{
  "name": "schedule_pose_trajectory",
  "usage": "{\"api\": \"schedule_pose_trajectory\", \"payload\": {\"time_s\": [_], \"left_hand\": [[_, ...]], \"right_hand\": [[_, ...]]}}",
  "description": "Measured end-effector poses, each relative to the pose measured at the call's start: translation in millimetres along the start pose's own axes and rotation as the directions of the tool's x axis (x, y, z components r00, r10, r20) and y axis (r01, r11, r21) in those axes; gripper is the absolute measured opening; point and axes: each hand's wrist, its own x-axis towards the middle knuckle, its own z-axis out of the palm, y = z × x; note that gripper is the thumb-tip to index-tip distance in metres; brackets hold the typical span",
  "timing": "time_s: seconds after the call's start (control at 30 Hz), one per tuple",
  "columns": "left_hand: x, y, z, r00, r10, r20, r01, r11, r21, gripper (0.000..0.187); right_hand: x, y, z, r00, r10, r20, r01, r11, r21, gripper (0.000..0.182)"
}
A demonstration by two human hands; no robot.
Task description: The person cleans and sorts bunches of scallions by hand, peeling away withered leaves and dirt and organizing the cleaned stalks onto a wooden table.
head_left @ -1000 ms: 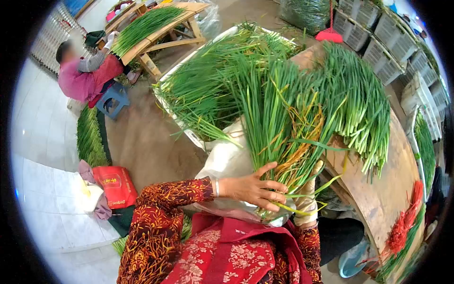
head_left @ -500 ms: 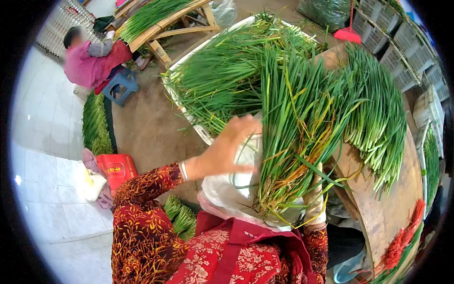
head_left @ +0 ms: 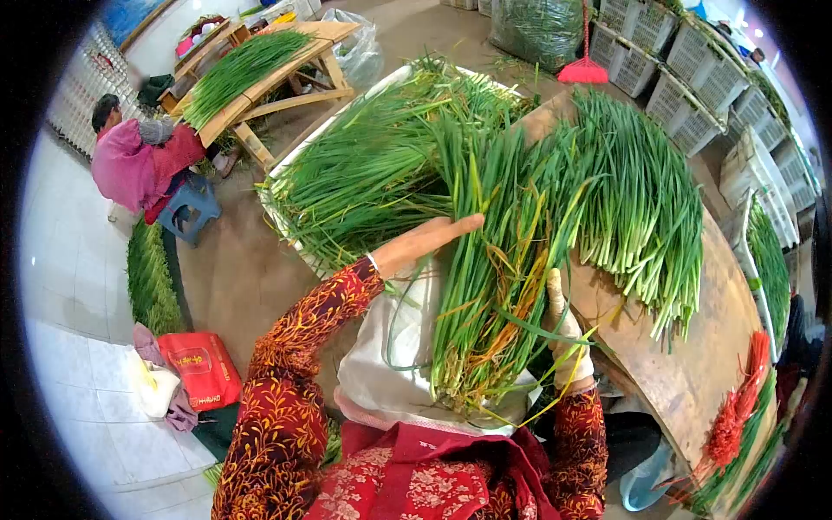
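Note:
A loose bundle of green stalks with yellow and brown leaves lies across a white sack on my lap. My left hand reaches onto the bundle's left side, one finger stretched across the leaves; its other fingers are partly hidden. Beside the bundle's right edge is my right hand in a pale covering, thumb pointing up and the other fingers hidden by the stalks. Cleaner stalks with white ends lie on the wooden board to the right. Behind, more stalks fill a white crate.
A person sits on a blue stool beside a wooden bench at upper left. At left lies a red bag. Red ties lie on the board's right end. White crates are stacked at upper right.
My left hand has moved up and onto the bundle's leaves. My right hand has shifted slightly left and up. The camera view has shifted, showing more of the far area.

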Motion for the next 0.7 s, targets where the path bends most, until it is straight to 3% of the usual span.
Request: {"api": "schedule_pose_trajectory", "payload": {"time_s": [0.03, 0.1, 0.13, 0.17, 0.23, 0.27, 0.3, 0.4, 0.47, 0.5, 0.57, 0.63, 0.67, 0.7], "left_hand": [[-0.4, 6.6, 3.3, 1.000, 0.006, -0.006, -0.006, 1.000, 0.009, 0.074], [-6.9, 26.1, 10.9, 0.969, 0.202, 0.142, -0.166, 0.959, -0.231, 0.071], [-29.3, 45.2, 14.2, 0.921, 0.357, 0.155, -0.321, 0.922, -0.218, 0.066], [-34.7, 53.0, 21.5, 0.943, 0.314, 0.109, -0.288, 0.936, -0.203, 0.062], [-12.5, 36.4, 34.1, 0.983, 0.113, 0.145, 0.002, 0.782, -0.623, 0.056], [-17.3, 30.7, 41.1, 0.990, 0.086, 0.110, 0.023, 0.679, -0.734, 0.052], [-24.9, 34.2, 45.0, 0.990, 0.128, 0.058, -0.036, 0.628, -0.777, 0.051], [-50.7, 49.1, 52.0, 0.990, 0.139, 0.006, -0.080, 0.607, -0.791, 0.050], [-72.1, 71.9, 53.7, 0.960, 0.278, -0.039, -0.208, 0.611, -0.764, 0.050], [-83.1, 90.3, 54.1, 0.929, 0.353, -0.113, -0.321, 0.611, -0.724, 0.049], [-85.6, 112.9, 42.3, 0.909, 0.377, -0.179, -0.400, 0.662, -0.634, 0.051], [-99.2, 156.2, 31.6, 0.833, 0.510, -0.214, -0.535, 0.647, -0.543, 0.055], [-98.6, 174.4, 23.6, 0.776, 0.575, -0.260, -0.627, 0.657, -0.418, 0.055], [-97.4, 191.0, 16.4, 0.710, 0.640, -0.295, -0.705, 0.650, -0.285, 0.055]], "right_hand": [[1.5, -2.1, 1.4, 1.000, -0.010, 0.007, 0.010, 1.000, 0.002, 0.063], [2.7, -6.8, 6.9, 0.998, 0.051, 0.022, -0.050, 0.998, -0.049, 0.061], [1.8, -8.1, 14.3, 0.999, -0.006, 0.044, 0.009, 0.997, -0.081, 0.061], [0.1, -9.6, 20.5, 0.996, -0.061, 0.069, 0.069, 0.991, -0.112, 0.060], [0.4, -12.1, 22.1, 0.988, 0.009, 0.153, 0.020, 0.982, -0.189, 0.064], [-0.1, -9.0, 21.5, 0.989, 0.057, 0.134, -0.034, 0.986, -0.166, 0.065], [-7.0, -13.4, 30.1, 0.989, 0.007, 0.151, 0.019, 0.986, -0.165, 0.064], [-12.8, -12.9, 36.2, 0.975, -0.098, 0.197, 0.136, 0.973, -0.186, 0.059], [-28.6, -35.1, 56.1, 0.977, -0.084, 0.194, 0.135, 0.955, -0.266, 0.055], [-31.1, -44.1, 64.7, 0.960, -0.188, 0.206, 0.238, 0.936, -0.259, 0.049], [-46.5, -80.8, 81.0, 0.968, -0.145, 0.206, 0.202, 0.936, -0.287, 0.047], [-43.2, -111.1, 87.4, 0.957, -0.183, 0.227, 0.245, 0.926, -0.287, 0.046], [-51.3, -128.2, 102.2, 0.870, -0.394, 0.296, 0.476, 0.828, -0.297, 0.045], [-55.5, -150.2, 115.4, 0.899, -0.341, 0.274, 0.396, 0.901, -0.179, 0.045]]}}
